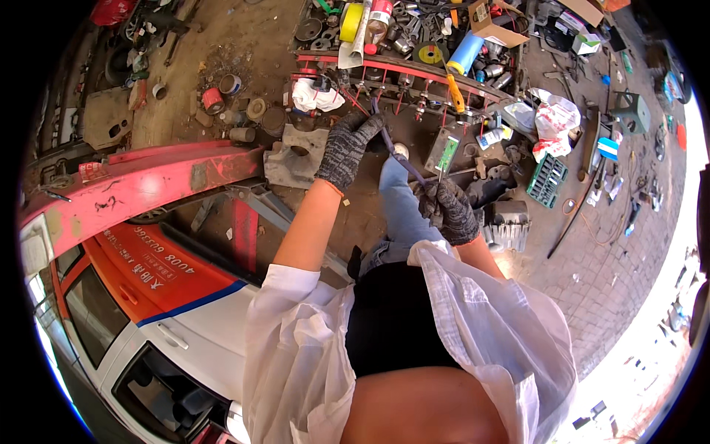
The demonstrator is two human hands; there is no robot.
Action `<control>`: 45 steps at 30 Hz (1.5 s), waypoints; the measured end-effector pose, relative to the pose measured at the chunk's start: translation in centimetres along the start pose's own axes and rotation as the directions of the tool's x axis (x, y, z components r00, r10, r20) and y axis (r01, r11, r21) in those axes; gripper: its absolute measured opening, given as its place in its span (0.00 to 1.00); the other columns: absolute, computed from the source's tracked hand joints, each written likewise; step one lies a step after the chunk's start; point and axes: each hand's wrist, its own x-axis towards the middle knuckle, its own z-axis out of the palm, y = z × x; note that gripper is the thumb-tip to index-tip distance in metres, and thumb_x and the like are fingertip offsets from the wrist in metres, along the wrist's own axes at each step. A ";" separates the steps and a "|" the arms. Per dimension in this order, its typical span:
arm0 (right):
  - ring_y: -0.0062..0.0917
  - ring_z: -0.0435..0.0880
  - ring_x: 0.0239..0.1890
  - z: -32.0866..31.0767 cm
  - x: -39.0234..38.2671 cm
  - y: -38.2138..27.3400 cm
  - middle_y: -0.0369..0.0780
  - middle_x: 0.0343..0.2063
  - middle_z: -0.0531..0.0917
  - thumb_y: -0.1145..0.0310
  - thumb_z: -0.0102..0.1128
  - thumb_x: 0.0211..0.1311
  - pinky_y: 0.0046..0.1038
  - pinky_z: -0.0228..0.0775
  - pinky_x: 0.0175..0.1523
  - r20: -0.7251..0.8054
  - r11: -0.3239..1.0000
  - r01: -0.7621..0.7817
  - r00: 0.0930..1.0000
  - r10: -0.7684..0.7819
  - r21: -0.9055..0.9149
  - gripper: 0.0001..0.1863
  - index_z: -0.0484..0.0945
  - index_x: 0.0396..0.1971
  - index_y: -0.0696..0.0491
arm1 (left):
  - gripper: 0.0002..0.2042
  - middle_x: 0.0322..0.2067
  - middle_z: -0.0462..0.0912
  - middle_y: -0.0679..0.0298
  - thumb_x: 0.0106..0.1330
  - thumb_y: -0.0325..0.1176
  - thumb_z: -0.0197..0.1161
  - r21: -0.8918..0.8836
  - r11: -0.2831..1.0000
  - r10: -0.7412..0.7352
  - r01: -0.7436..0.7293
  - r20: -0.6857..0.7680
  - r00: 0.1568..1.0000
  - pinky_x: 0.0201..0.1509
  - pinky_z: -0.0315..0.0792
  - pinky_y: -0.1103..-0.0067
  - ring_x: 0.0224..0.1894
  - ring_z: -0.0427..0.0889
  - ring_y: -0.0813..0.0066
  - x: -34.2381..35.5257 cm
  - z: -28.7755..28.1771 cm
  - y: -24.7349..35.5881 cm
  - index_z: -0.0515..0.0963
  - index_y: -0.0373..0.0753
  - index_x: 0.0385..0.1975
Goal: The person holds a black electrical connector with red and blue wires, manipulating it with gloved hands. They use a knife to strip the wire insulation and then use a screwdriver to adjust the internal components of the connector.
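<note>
Both my hands wear dark grey knit work gloves. My left hand (349, 148) is closed with its fingertips at the upper end of a thin, dark bluish curved strip (390, 144), which looks like a band or hose. The strip runs down to my right hand (452, 211), whose fingers are closed around its lower end. A small thin piece sticks up from the right fingers, too small to name. Beyond the hands stands a red-edged bench (414, 72) with tools hanging along its front. An orange-handled screwdriver (454, 90) hangs there.
A red steel beam (148, 194) crosses the left, above an orange-and-white car (185, 311). A metal block (294, 159) lies beside my left hand. To the right are a green socket case (547, 180), a white plastic bag (556, 122) and a dark green stool (631, 111).
</note>
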 end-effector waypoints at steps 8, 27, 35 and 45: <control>0.19 0.80 0.34 -1.0 12.1 0.1 0.36 0.36 0.84 0.63 0.62 0.69 0.22 0.74 0.44 -0.597 0.841 0.322 0.802 0.001 0.434 0.14 0.81 0.48 0.55 | 0.10 0.31 0.87 0.65 0.70 0.36 0.65 0.135 0.991 -0.029 0.022 0.049 0.998 0.37 0.80 0.80 0.30 0.85 0.79 17.4 -0.4 4.5 0.86 0.35 0.40; 0.24 0.89 0.35 -3.2 31.4 -3.4 0.44 0.35 0.88 0.73 0.58 0.69 0.25 0.78 0.40 -0.459 0.436 -0.238 0.720 -0.520 -0.868 0.13 0.80 0.52 0.55 | 0.13 0.44 0.86 0.63 0.69 0.35 0.64 0.517 0.840 -0.155 -0.164 0.519 0.841 0.56 0.79 0.78 0.48 0.85 0.75 34.3 0.2 -2.2 0.83 0.39 0.49; 0.28 0.89 0.42 -3.1 31.3 -3.6 0.44 0.39 0.88 0.76 0.62 0.65 0.27 0.79 0.48 -0.387 0.302 -0.249 0.694 -0.607 -0.920 0.12 0.83 0.47 0.55 | 0.14 0.37 0.88 0.61 0.64 0.44 0.69 0.416 0.856 0.069 -0.306 0.495 0.866 0.48 0.79 0.76 0.39 0.86 0.71 34.6 0.7 -4.6 0.87 0.41 0.41; 0.37 0.87 0.42 -2.1 31.3 -5.1 0.46 0.40 0.87 0.72 0.63 0.65 0.32 0.77 0.49 -0.401 0.119 -0.410 0.722 -0.563 -0.904 0.12 0.83 0.48 0.56 | 0.13 0.27 0.87 0.58 0.60 0.38 0.72 0.405 0.888 0.065 -0.217 0.358 0.932 0.37 0.76 0.73 0.30 0.84 0.70 33.6 2.3 -3.1 0.85 0.32 0.33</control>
